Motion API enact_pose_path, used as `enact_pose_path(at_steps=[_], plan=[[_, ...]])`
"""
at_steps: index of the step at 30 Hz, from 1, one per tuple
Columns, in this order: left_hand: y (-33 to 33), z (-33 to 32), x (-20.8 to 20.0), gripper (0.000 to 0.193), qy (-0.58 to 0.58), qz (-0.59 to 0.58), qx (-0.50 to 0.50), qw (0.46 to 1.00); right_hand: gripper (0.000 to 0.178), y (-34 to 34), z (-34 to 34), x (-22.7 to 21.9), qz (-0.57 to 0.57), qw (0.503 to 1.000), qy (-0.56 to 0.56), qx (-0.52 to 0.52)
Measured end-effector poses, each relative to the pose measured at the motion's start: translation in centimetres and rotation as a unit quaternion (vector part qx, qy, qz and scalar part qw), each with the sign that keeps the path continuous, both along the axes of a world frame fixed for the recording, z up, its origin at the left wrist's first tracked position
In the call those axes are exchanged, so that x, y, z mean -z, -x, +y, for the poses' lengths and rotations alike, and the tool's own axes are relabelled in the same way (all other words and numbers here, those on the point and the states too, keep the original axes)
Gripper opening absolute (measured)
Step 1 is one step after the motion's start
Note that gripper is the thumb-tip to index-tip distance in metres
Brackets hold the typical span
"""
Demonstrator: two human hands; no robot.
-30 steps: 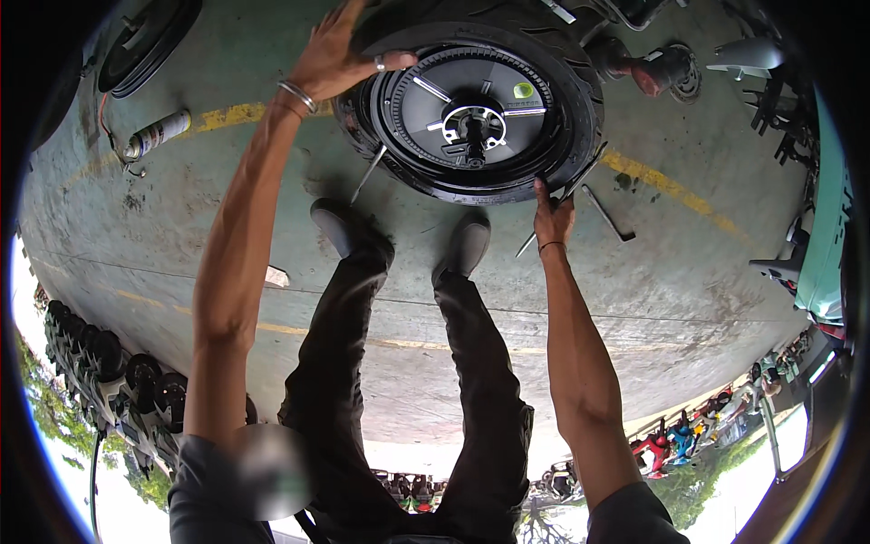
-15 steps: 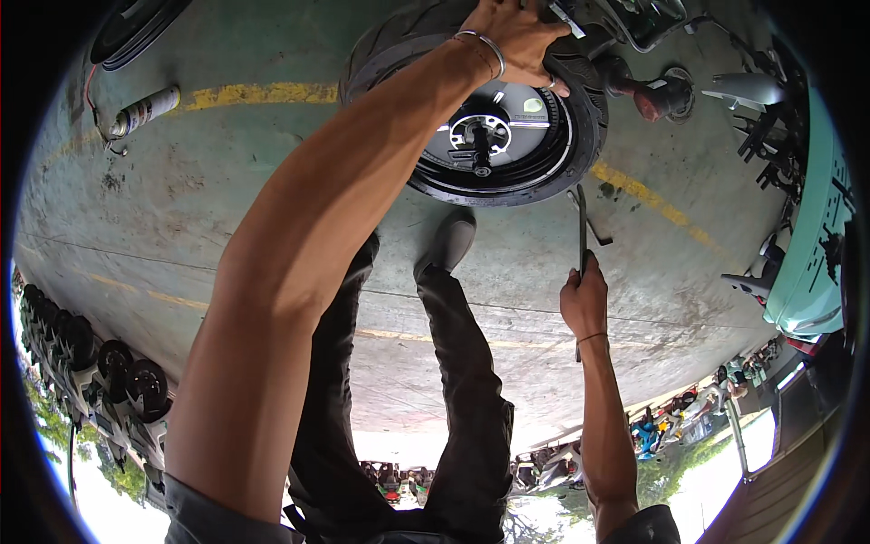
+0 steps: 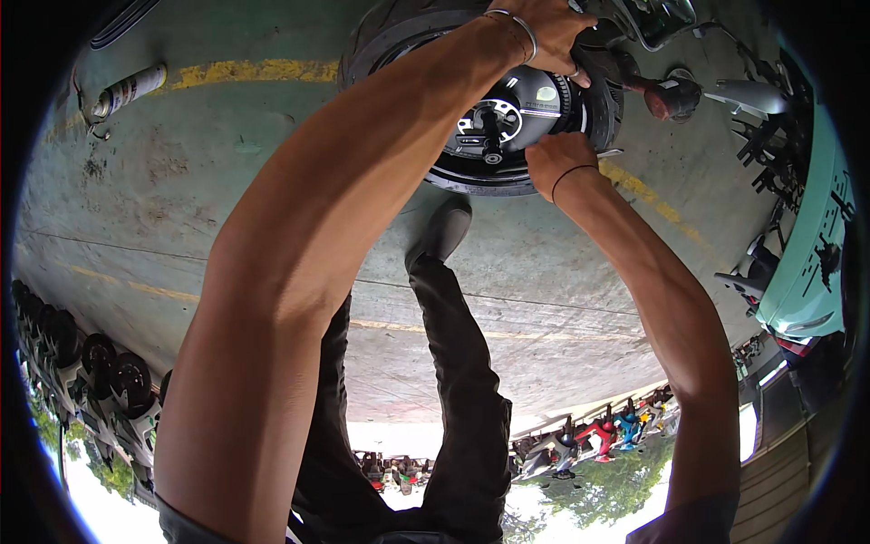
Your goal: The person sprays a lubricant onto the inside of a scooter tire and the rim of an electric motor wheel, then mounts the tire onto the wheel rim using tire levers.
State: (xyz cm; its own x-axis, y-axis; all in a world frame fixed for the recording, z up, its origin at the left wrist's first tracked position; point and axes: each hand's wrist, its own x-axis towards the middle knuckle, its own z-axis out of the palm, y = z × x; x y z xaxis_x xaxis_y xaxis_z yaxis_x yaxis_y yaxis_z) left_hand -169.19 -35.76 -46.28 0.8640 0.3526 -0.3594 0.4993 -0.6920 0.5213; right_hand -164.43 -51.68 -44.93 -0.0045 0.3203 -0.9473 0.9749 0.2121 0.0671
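Observation:
A black-rimmed motorcycle wheel (image 3: 535,109) with its tire (image 3: 614,104) lies flat before me at the top of the view, a dark shaft (image 3: 492,145) standing up from its hub. My left hand (image 3: 548,36) reaches across to the tire's far right side. Its thumb lies on the tire, and a sliver of light metal by its fingers looks like a tire lever; the fingers are partly cut off by the frame. My right hand (image 3: 560,161) is a fist at the rim's near right, closed on a tire lever (image 3: 613,152) whose pale end pokes out past the tire.
Farther left lies a spray can (image 3: 131,89) on the green floor. At the right are a red-and-black round tool or part (image 3: 671,97), several loose dark parts and a turquoise body panel (image 3: 807,263). My shoe (image 3: 447,227) is just below the wheel.
My right hand has moved up and left from over the floor to the wheel's rim with the tire lever. My left hand has shifted slightly right in the view.

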Motion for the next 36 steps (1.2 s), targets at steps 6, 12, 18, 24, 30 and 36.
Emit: enact_pose_path(at_steps=[6, 12, 18, 24, 30, 36], plan=[[-0.1, -0.5, 0.2, 0.092, -0.028, -0.027, -0.009, 0.999, 0.018, 1.2, -0.8, 2.2, 0.002, 0.999, 0.034, -0.006], [0.5, -0.3, 0.8, 0.094, -0.056, -0.050, -0.003, 0.997, 0.027, 6.1, -5.2, -0.6, -0.083, 0.961, 0.031, 0.263], [-0.6, -1.0, 1.9, 0.099, -0.099, -0.063, 0.015, 0.993, 0.038, 7.7, -8.4, 0.6, -0.110, 0.740, 0.012, 0.664], [-0.3, 0.0, 1.6, 0.096, -0.128, -0.077, 0.061, 0.987, 0.032, 10.5, -16.1, 0.8, -0.048, 0.687, -0.062, 0.723], [-0.3, 1.1, 2.5, 0.096, -0.186, -0.086, 0.052, 0.977, 0.021, 10.3, -28.4, 9.5, 0.069, 0.706, -0.268, 0.651], [-1.7, -0.6, 1.6, 0.099, -0.186, -0.089, 0.062, 0.976, 0.025, 13.3, -30.2, 16.6, 0.117, 0.662, -0.276, 0.687]])
